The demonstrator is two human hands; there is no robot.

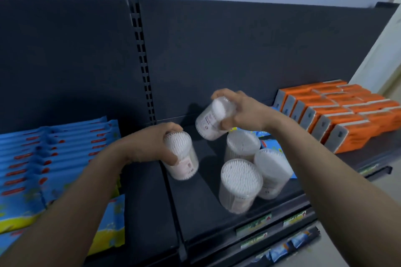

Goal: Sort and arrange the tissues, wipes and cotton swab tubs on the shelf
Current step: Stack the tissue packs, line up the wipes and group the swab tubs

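My left hand (149,143) grips a clear cotton swab tub (184,158) by its top, tilted, at the shelf's middle. My right hand (240,112) grips another swab tub (209,121), held tilted above the shelf. Three more swab tubs stand close together below it: one at the front (238,184), one behind it (242,145) and one to the right (273,171). Blue wipe packs (54,151) lie in rows on the left. Orange tissue packs (347,112) fill the right end of the shelf.
The dark shelf (199,212) has a slotted upright post (141,54) at its back panel. More blue packs (269,143) lie behind the standing tubs. Price labels (253,223) run along the front rail, with a lower shelf below.
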